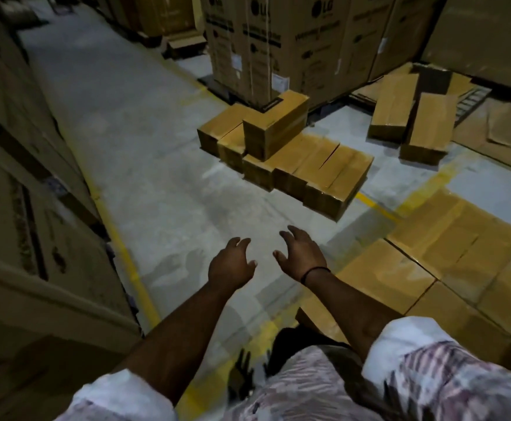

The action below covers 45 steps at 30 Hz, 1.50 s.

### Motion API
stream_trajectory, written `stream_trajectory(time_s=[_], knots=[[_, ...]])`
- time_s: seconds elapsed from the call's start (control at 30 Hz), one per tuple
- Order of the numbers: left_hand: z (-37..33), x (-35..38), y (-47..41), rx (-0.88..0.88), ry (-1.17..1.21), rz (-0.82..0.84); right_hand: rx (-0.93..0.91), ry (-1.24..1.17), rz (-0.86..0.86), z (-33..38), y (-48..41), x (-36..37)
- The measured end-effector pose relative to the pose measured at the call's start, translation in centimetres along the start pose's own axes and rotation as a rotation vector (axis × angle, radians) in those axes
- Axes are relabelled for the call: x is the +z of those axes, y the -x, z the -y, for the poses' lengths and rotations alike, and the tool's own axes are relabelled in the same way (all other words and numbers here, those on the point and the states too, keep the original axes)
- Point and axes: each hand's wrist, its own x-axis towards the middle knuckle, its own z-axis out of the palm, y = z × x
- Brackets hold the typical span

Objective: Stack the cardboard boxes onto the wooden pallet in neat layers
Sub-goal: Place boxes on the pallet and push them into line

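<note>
Fetching step, I judge: left hand [232, 264] and right hand [302, 253], both empty with fingers spread, hang left of the stacked layer [448, 247], loose cardboard boxes [318, 165] beyond it — next needs a two-sided grip.

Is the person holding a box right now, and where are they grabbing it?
No, nothing is held. The left hand and the right hand are both empty, fingers loose, apart from the cardboard boxes.

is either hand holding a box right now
No, the left hand and right hand are both empty, fingers spread over the floor.
</note>
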Motion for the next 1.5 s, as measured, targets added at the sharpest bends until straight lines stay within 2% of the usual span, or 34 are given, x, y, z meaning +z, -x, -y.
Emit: stream_trajectory(time_s=[0.23, 0.5, 0.7, 0.83, 1.1, 1.3, 1.5], knots=[[4.3, -2.5, -10.4, 0.007, -0.004, 0.022, 0.047, -0.008, -0.007, 1.4, -11.2, 1.2], [7.4, -6.4, -27.5, -0.024, -0.016, 0.056, 0.129, -0.063, 0.056, 0.9, -29.2, 2.0], [6.8, -10.5, -40.8, -0.023, 0.028, 0.063, 0.164, -0.07, 0.059, -1.2, -41.9, -1.6], [4.9, -11.0, -47.6, -0.017, 0.101, 0.069, 0.273, -0.122, 0.028, -3.5, -47.3, -3.4], [0.2, -8.8, -61.8, 0.2, 0.01, 0.279, 0.549, -0.18, -0.037, -10.1, -53.4, -5.0], [-4.6, -8.0, -73.5, 0.397, -0.092, 0.38, 0.746, -0.195, -0.159, -15.0, -58.5, -7.7], [-9.5, -8.2, -83.2, 0.599, -0.093, 0.449, 0.905, -0.242, -0.268, -17.1, -63.1, -8.9]])
